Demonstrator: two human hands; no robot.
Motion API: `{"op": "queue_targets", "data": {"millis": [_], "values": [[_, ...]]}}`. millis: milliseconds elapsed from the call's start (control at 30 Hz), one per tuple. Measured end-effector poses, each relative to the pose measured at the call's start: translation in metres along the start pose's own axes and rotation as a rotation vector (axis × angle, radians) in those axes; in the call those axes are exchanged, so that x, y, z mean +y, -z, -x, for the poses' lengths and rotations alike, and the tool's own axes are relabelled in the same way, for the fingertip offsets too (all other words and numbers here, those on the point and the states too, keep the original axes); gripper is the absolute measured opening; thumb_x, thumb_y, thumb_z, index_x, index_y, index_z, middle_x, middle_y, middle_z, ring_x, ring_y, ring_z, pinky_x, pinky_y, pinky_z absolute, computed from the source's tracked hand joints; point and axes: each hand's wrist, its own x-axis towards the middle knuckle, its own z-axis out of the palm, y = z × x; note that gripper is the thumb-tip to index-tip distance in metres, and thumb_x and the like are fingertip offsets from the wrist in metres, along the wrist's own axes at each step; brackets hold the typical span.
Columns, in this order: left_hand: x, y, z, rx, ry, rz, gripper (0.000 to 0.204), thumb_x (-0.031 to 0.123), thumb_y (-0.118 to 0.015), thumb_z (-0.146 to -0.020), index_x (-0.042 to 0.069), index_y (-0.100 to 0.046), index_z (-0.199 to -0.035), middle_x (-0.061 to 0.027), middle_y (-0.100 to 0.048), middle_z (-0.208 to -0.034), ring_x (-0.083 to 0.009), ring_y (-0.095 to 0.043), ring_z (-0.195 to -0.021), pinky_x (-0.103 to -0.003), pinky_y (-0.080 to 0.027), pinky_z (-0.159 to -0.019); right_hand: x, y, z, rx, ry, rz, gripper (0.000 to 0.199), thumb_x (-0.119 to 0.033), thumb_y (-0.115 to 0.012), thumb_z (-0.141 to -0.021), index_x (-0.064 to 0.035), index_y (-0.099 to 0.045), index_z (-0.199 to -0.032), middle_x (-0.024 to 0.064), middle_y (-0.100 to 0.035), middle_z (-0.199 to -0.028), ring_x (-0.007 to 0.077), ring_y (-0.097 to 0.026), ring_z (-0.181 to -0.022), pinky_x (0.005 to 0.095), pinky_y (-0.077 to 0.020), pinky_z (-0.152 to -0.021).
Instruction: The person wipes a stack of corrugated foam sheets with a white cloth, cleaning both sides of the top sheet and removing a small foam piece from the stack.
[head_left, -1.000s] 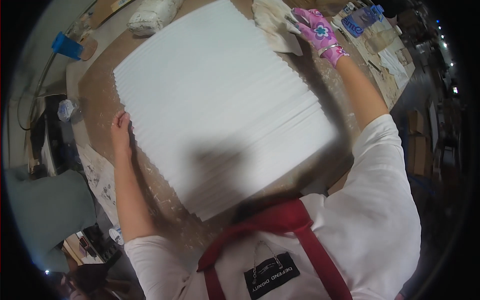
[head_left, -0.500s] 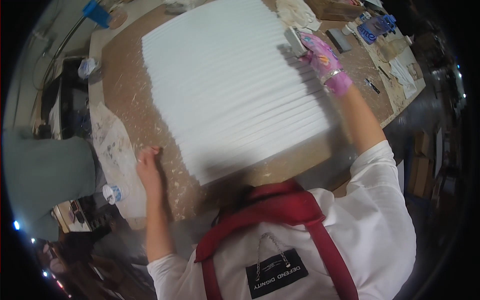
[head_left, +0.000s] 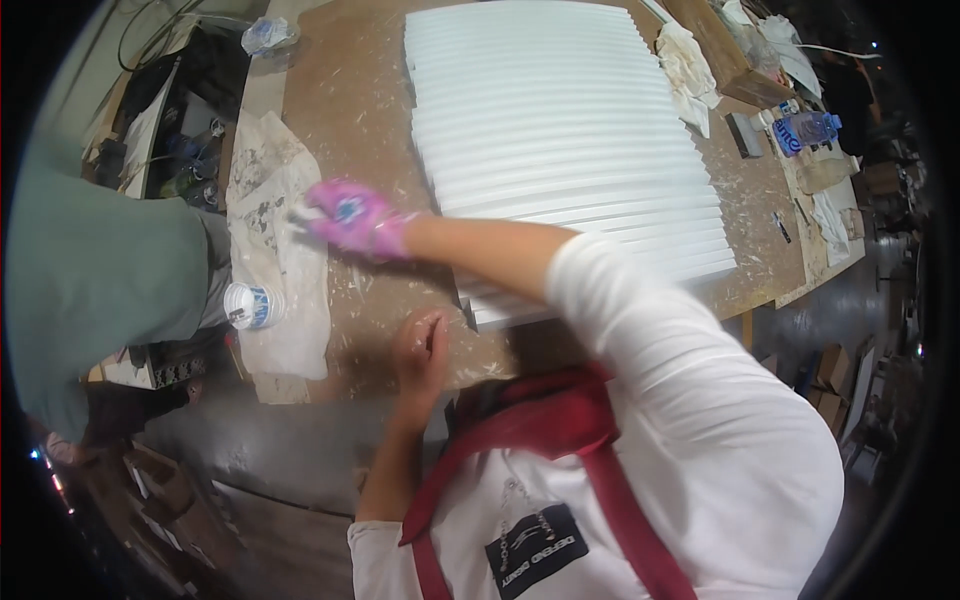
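Observation:
My right hand (head_left: 352,218), in a pink patterned glove, reaches across to the left over a stained paper sheet (head_left: 275,250). It grips a small grey-white block (head_left: 302,216) that looks like a sanding block; motion blurs it. My bare left hand (head_left: 423,343) hangs low by the table's near edge, fingers curled, with nothing visible in it. A row of long white slats (head_left: 560,130) lies side by side on the brown tabletop (head_left: 345,100), my right forearm crossing above its near left corner.
A white cup (head_left: 250,306) stands on the paper's near left. Another person in a green top (head_left: 100,240) is close at the left. Far right hold a crumpled cloth (head_left: 688,75), a grey block (head_left: 743,135), a bottle (head_left: 808,130) and a wooden box (head_left: 735,60).
My right hand has swung from the slats' far right over to the paper at left, still gripping the block. My left hand sits closer to the slats' near corner. The view has shifted.

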Motion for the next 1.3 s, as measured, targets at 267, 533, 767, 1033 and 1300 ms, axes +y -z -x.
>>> {"op": "queue_targets", "data": {"millis": [267, 533, 767, 1033, 1300], "values": [[-0.037, -0.004, 0.026, -0.099, -0.029, -0.038, 0.017, 0.014, -0.056, -0.090, 0.000, -0.059, -0.100, -0.0201, -0.057, -0.089, -0.0377, -0.056, -0.084, -0.047, -0.044, -0.071, -0.026, -0.061, -0.037, -0.027, 0.054, 0.688, 0.042, -0.040, -0.058, -0.083, -0.0068, -0.060, -0.109, 0.0180, -0.058, -0.110, 0.0343, -0.061, -0.101, 0.0428, -0.0476, -0.088], [-0.034, -0.018, 0.014, -0.012, -0.528, -0.552, 0.021, 0.011, -0.050, -0.096, -0.003, -0.061, -0.107, -0.0155, -0.063, -0.106, -0.0300, -0.061, -0.097, -0.037, -0.049, -0.085, -0.002, 0.126, 0.076, 0.322, 0.512, 0.362, 0.044, -0.040, -0.063, -0.082, -0.0092, -0.062, -0.113, 0.0153, -0.063, -0.106, 0.0313, -0.063, -0.096, 0.0416, -0.0545, -0.080], [-0.032, -0.012, 0.018, 0.077, 0.298, 0.124, 0.030, 0.013, -0.055, -0.096, -0.004, -0.054, -0.121, -0.0094, -0.061, -0.099, -0.0146, -0.057, -0.089, -0.028, -0.047, -0.081, 0.020, 0.437, 0.230, 0.780, -0.277, 0.716, 0.039, -0.032, -0.050, -0.091, -0.0052, -0.059, -0.119, 0.0196, -0.054, -0.128, 0.0346, -0.049, -0.122, 0.0406, -0.0401, -0.102], [0.020, -0.021, 0.022, 0.269, 0.562, -0.032, 0.035, 0.016, -0.056, -0.097, -0.001, -0.051, -0.127, -0.0073, -0.059, -0.098, -0.0148, -0.054, -0.092, -0.029, -0.044, -0.086, 0.086, 0.554, 0.264, 0.725, -0.446, 0.965, 0.044, -0.035, -0.056, -0.082, -0.0096, -0.061, -0.117, 0.0181, -0.060, -0.120, 0.0348, -0.058, -0.111, 0.0414, -0.0464, -0.095], [0.050, -0.048, 0.037, 0.102, 0.396, -0.180, 0.061, 0.019, -0.063, -0.093, 0.003, -0.034, -0.145, -0.0087, -0.054, -0.105, -0.0198, -0.051, -0.089, -0.032, -0.044, -0.081, 0.111, 0.567, 0.249, 0.838, -0.428, 1.062, 0.031, -0.032, -0.053, -0.086, -0.0107, -0.068, -0.103, 0.0176, -0.065, -0.106, 0.0345, -0.064, -0.097, 0.0424, -0.0506, -0.084]]}}
